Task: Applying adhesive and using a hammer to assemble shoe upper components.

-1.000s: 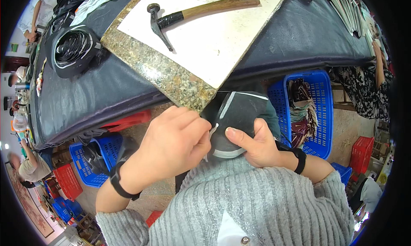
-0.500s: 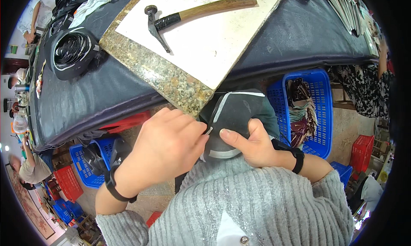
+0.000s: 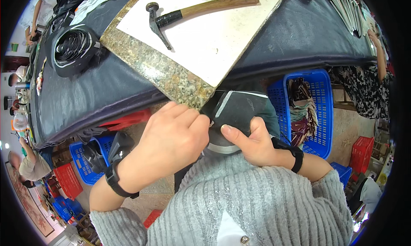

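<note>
A black panel (image 3: 240, 110) with rounded corners and pale strips along its edges lies in front of my body, just past the stone slab's corner. My right hand (image 3: 256, 144) holds its right side, thumb pressed on top and the other fingers mostly hidden beneath. At the panel's left edge my left hand (image 3: 177, 132) is closed in a fist-like pinch. A tiny pale bit shows by its fingertips, but what the fingers grip is hidden. Beyond the hands, a hammer (image 3: 209, 10) with a wooden handle rests on a white board (image 3: 205, 40).
The board sits on a speckled stone slab (image 3: 171, 76) on a dark-covered table (image 3: 98, 91). A black roll of strip (image 3: 73, 53) stands at left. A blue basket (image 3: 322, 113) with folded pieces is at right, another blue basket (image 3: 87, 175) at lower left. Other people work at both sides.
My left hand has turned slightly and shifted a little right along the panel's left edge, covering more of it. The panel has tilted a little. My right hand stays almost in place.
</note>
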A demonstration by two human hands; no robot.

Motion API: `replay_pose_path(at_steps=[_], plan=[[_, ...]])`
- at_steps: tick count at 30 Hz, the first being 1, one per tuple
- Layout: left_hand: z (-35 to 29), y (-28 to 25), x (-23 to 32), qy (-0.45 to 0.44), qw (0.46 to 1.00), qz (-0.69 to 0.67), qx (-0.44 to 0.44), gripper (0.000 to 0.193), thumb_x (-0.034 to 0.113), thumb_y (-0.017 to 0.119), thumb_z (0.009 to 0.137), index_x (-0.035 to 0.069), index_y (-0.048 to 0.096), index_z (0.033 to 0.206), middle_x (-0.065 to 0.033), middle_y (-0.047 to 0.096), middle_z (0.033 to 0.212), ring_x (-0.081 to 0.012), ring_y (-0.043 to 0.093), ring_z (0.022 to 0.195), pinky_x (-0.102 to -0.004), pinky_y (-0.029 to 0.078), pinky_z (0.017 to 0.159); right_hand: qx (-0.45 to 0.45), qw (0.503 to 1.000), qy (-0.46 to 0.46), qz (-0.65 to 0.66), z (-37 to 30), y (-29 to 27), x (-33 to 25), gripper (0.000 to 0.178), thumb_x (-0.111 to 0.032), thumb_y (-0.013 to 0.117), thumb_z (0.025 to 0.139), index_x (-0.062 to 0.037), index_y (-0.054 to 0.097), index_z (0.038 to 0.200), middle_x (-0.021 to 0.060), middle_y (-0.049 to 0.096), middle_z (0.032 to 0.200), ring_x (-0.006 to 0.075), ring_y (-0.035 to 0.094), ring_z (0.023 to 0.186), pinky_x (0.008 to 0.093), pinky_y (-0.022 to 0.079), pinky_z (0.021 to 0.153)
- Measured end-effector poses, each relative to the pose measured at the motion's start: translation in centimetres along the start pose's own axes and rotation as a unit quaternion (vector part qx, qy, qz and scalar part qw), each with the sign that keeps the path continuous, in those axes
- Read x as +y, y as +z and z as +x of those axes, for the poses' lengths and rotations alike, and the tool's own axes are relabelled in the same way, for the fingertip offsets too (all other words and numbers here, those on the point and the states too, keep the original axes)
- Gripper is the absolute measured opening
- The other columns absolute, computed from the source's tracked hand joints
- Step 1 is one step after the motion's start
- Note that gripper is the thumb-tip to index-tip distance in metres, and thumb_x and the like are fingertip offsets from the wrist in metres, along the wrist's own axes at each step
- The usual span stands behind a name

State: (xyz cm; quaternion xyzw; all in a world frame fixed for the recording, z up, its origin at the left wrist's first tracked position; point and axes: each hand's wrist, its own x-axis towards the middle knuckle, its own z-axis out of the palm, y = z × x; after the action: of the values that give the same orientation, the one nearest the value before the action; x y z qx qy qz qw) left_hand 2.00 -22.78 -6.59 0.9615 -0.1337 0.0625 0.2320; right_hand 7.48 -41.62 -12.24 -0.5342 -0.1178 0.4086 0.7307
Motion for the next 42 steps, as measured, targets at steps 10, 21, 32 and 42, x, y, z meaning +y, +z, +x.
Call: replay_pose_path(at_steps=[10,21,32,42], plan=[[-1.2,4.0,-1.5,-0.257,0.874,-0.401,0.094,0.014,0.011,0.046,0.099,0.0,0.051,0.09,-0.0014,0.047,0.058,-0.0098,0.043,0.054,-0.0285,0.039,0.052,-0.089,0.983,0.162,-0.003,0.3,-2.7,-0.1,0.029,-0.026,0.06,0.096,0.0028,0.066,0.093,0.0051,0.067,0.085,0.0074,0.058,0.075,0.0238,0.048,0.068],[-0.1,0.0,-2.1,-0.2,0.926,-0.32,-0.021,0.013,0.007,0.062,0.09,0.001,0.053,0.097,-0.0067,0.057,0.076,-0.013,0.058,0.07,-0.0272,0.046,0.063,-0.204,0.915,-0.078,-0.338,5.9,-1.1,-4.7,0.017,-0.007,0.067,0.079,-0.0007,0.058,0.092,0.0145,0.062,0.09,0.0303,0.06,0.089,0.0391,0.047,0.077],[-1.3,2.7,-5.6,-0.113,0.978,-0.122,0.126,0.021,0.005,0.076,0.073,0.002,0.061,0.088,-0.0117,0.057,0.084,-0.0293,0.059,0.073,-0.0343,0.048,0.063,-0.231,0.71,-0.363,-0.558,11.0,-2.3,-4.9,0.015,-0.011,0.071,0.077,-0.0084,0.062,0.089,0.003,0.057,0.088,0.0233,0.054,0.089,0.0347,0.04,0.08],[-1.9,3.6,-7.3,0.045,0.98,-0.042,0.188,0.029,0.005,0.078,0.068,0.002,0.068,0.096,-0.0059,0.057,0.083,-0.0206,0.054,0.069,-0.0302,0.047,0.057,-0.323,0.688,-0.368,-0.536,13.1,-3.7,-6.0,0.025,-0.025,0.074,0.076,-0.0174,0.068,0.099,-0.0011,0.056,0.091,0.0201,0.054,0.096,0.0353,0.038,0.084]])
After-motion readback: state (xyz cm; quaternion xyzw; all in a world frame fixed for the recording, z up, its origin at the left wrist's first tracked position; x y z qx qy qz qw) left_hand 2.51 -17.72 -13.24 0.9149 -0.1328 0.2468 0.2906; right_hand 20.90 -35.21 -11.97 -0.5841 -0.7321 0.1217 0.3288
